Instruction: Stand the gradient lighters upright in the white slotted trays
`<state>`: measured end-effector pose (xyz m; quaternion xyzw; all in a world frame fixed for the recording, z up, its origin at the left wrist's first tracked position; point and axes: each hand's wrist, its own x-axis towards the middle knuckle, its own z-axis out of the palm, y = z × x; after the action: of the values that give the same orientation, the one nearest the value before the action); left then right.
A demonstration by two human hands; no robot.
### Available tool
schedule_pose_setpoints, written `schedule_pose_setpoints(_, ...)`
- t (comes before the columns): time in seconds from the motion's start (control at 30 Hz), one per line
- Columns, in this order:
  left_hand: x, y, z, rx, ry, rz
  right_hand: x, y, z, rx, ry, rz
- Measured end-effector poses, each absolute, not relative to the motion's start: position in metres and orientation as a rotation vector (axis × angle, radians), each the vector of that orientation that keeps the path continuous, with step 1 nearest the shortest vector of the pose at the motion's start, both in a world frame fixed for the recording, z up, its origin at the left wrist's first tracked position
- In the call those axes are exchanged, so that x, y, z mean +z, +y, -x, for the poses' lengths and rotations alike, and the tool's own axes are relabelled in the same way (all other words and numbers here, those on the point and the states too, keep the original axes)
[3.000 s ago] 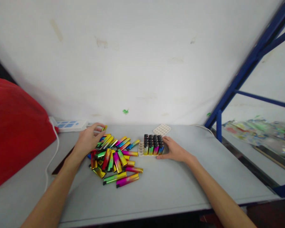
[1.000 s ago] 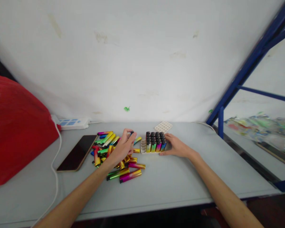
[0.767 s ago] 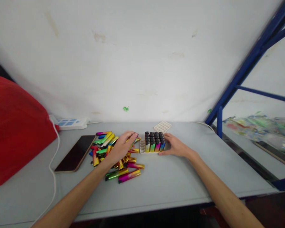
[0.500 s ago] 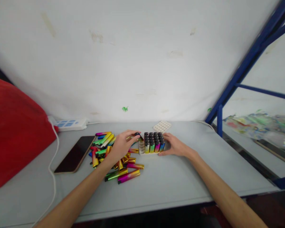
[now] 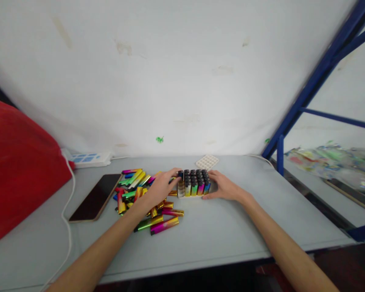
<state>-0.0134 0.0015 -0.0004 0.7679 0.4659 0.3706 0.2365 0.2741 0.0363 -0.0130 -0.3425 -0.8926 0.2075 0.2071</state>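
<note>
Several upright lighters (image 5: 195,187) with black tops and shiny coloured bodies stand in rows in a white tray (image 5: 181,194). Part of the tray's left column of round pockets shows bare. My left hand (image 5: 162,187) is closed on a lighter (image 5: 180,174), held upright at the far end of that left column; its lower part is hidden. Against the right side of the rows rests my right hand (image 5: 223,185), thumb and fingers spread around the edge of the group. Under and beside my left forearm lies a loose pile of metallic lighters (image 5: 149,223).
A dark-screened phone (image 5: 95,197) lies left of the pile, near a white cable (image 5: 69,227) and a power strip (image 5: 91,159). A second white pocketed tray (image 5: 207,162) lies by the wall. A red bag (image 5: 24,174) stands far left, a blue metal frame (image 5: 292,117) right.
My left hand has moved slightly right, bringing the tilted lighter upright at the back of the tray's left column. My right hand has stayed against the rows.
</note>
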Motion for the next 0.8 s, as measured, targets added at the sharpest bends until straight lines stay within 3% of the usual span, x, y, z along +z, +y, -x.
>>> schedule_pose_setpoints(0.4, 0.0, 0.006, 0.06, 0.76, 1.743, -2.463, -0.016, 0.035, -0.275, 0.588, -2.446, 0.972)
schedule_pose_setpoints(0.8, 0.001, 0.01, 0.074, 0.613, 1.796, -2.361, -0.014, 0.035, -0.273, 0.593, -2.478, 0.938)
